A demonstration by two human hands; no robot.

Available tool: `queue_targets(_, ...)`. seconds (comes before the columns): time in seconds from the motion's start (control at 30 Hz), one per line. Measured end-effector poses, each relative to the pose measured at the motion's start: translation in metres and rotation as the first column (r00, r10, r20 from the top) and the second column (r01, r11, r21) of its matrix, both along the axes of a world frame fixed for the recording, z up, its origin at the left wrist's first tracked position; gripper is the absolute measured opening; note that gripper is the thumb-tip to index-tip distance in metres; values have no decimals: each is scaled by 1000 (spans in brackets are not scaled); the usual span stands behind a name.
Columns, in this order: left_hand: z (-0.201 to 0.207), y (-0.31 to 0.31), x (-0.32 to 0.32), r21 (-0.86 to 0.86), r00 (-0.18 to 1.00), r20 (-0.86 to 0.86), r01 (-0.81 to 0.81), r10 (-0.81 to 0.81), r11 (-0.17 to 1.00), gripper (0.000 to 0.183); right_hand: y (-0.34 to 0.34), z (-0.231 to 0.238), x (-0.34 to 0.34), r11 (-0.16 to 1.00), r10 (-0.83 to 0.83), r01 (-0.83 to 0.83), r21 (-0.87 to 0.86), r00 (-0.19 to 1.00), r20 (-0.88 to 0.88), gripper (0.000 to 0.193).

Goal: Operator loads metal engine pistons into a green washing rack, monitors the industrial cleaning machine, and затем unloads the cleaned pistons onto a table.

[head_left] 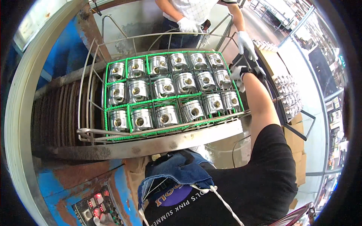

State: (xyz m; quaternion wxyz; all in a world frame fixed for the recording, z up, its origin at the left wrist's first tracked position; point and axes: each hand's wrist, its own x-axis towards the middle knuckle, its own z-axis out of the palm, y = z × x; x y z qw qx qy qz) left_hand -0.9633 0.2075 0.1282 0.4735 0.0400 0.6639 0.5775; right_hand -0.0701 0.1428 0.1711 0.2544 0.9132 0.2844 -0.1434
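Note:
A metal wire basket (106,132) holds rows of shiny pistons (164,87), parted by dividers, some sleeved in green. My right arm reaches across to the basket's right end, where my white-gloved right hand (237,74) is closed on the wire frame. Its fingers are partly hidden behind my wrist, which wears a black band. At the lower left, my gloved left hand (104,219) lies on a control panel (89,205), a finger stretched out beside a red-lit button (97,212). Most of that hand is cut off by the view's edge.
Across the basket stands a co-worker in a white shirt, one gloved hand (188,25) at the far rail, the other (246,45) near the right corner. More pistons (286,92) stand on a rack at the right. A metal ledge (158,144) runs along the basket's near side.

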Motion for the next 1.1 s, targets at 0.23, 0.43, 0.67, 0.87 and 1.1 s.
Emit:
queue_targets(0.23,18,26,33,50,871,-233,456,-433,889,55,46,18,-31,802,-347,421,424,906,-242,65)
queue_targets(0.43,22,128,89,23,713,-355,654,-605,756,62,69,19,-48,660,-128,442,608,863,-489,61)
queue_targets(0.67,67,241,257,-290,73,-699,880,-712,375,56,108,29,-86,713,-152,504,487,790,-594,37)
queue_targets(0.87,64,286,281,-582,-477,-812,697,-335,419,61,132,23,-121,638,50,426,642,809,-586,34)
queue_targets(1.1,83,271,293,-562,-341,-808,691,-481,454,57,191,34,-153,666,49,600,443,557,-829,32)
